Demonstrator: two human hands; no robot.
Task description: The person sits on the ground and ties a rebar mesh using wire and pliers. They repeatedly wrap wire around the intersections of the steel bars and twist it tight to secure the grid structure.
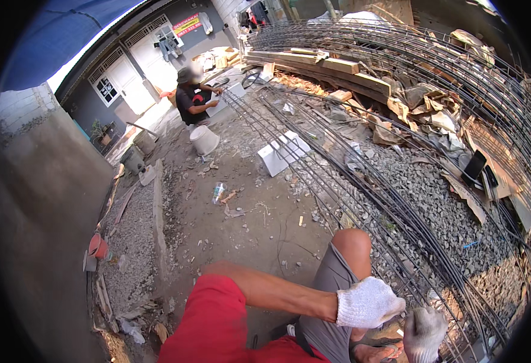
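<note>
A rebar cage (308, 174) of long steel bars with stirrups runs from the upper middle down to my hands at the lower right. My left hand (368, 303), in a white knitted work glove, is curled beside the cage's near end. Close to it, my right hand (425, 330) wears a similar, dirtier glove and is also curled. Whatever may lie inside either set of fingers is hidden. Loose long steel bars (383, 206) lie alongside the cage. A pale block (284, 153) supports the cage farther up.
Another person (194, 102) sits at the cage's far end near a white bucket (204, 139). Gravel (421, 193), timber beams (324, 75) and stacked rebar cages (401, 47) lie right. A concrete strip (158, 204) runs left, and a plastic cup (219, 192) lies on the ground.
</note>
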